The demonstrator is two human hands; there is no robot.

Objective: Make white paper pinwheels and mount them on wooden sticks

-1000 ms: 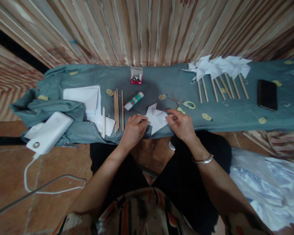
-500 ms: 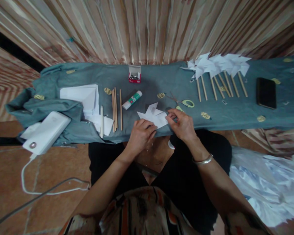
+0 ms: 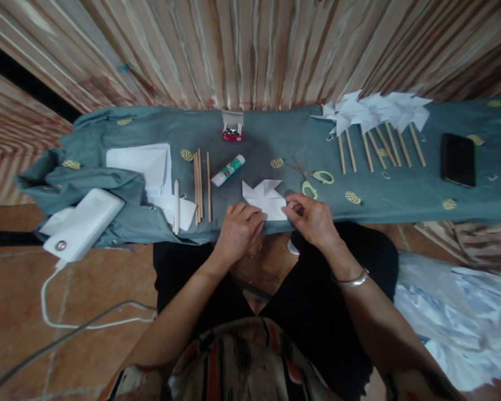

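A white paper pinwheel [image 3: 267,201], partly folded, lies at the front edge of the cloth-covered table between my hands. My left hand [image 3: 240,227] pinches its lower left edge, fingers curled together. At the right edge, my right hand [image 3: 309,216] grips the paper between thumb and fingers. Just beyond the right hand lie scissors [image 3: 310,177] with light green handles, blades apart. A glue stick [image 3: 227,170] rests beyond the left hand, with several wooden sticks [image 3: 198,186] to its left.
An open red box [image 3: 232,132] of small metal pieces stands at the back. Finished pinwheels [image 3: 376,113] on sticks lie at back right, near a black phone [image 3: 458,160]. On the left are paper sheets [image 3: 158,161], a white pen [image 3: 176,206] and a cabled white power bank [image 3: 83,225].
The paper pinwheel has turned slightly between my hands, its lower edge now running along the table's front edge. Both hands keep hold of it.
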